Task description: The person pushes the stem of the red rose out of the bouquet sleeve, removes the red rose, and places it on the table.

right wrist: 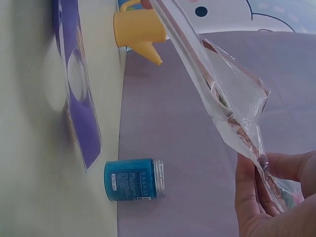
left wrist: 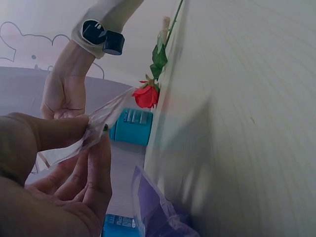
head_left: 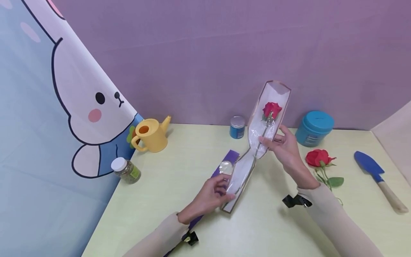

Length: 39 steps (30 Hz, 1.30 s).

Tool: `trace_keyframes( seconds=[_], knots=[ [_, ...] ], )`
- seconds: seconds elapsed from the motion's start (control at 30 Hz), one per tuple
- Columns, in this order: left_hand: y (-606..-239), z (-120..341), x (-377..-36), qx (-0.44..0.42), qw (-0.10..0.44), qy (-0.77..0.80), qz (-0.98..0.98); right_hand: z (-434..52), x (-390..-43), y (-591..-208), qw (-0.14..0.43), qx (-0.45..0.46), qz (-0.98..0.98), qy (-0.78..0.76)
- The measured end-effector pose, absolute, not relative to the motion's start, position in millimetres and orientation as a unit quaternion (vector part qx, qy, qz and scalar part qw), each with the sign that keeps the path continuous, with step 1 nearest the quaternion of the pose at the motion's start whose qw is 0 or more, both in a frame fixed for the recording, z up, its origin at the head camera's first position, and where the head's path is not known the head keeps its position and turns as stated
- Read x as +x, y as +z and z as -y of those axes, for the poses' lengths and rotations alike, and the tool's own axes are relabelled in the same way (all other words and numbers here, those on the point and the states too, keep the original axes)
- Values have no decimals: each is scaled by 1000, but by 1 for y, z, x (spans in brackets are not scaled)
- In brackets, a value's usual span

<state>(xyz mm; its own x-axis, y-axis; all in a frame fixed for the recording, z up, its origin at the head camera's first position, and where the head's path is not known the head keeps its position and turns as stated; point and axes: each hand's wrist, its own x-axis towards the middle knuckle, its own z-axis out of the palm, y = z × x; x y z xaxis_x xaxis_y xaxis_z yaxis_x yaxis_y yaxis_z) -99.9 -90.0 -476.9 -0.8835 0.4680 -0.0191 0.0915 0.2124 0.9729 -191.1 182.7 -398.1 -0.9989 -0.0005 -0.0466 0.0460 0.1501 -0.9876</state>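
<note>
A white, clear-fronted flower sleeve (head_left: 241,171) with dark edging is held up slantwise over the table, bent near its middle. Inside its wide upper part shows a red rose (head_left: 272,110), its stem running down the sleeve. The left hand (head_left: 208,194) pinches the narrow lower end between thumb and fingers, also visible in the left wrist view. Higher up, the right hand (head_left: 287,147) grips the sleeve's right side, its thumb across the front. Beneath the left hand lies a flat purple sleeve (head_left: 232,156) with a round clear window, partly hidden by the hand and forearm.
Along the back stand a yellow watering can (head_left: 153,137), a small blue jar (head_left: 237,127) and a larger turquoise tub (head_left: 314,129). A white-lidded jar (head_left: 126,170) is at the left. Another red rose (head_left: 319,158) and a blue trowel (head_left: 369,164) lie at the right.
</note>
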Motion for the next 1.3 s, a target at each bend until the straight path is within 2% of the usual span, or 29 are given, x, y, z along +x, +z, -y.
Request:
trace_keyframes(
  seconds=[0.27,0.5,1.0,1.3],
  knots=[
    [-473,87,-99,180,160,608,-757,-175,-193,-398,4,16,-758,-652],
    [-473,79,-98,144,141,602,-773,-169,-190,-404,22,7,-757,-653],
    [-473,74,-103,161,116,608,-769,-169,-189,-406,43,-9,-752,-658],
    [-475,76,-103,146,143,609,-766,-176,-188,-400,35,-9,-760,-649]
  ],
)
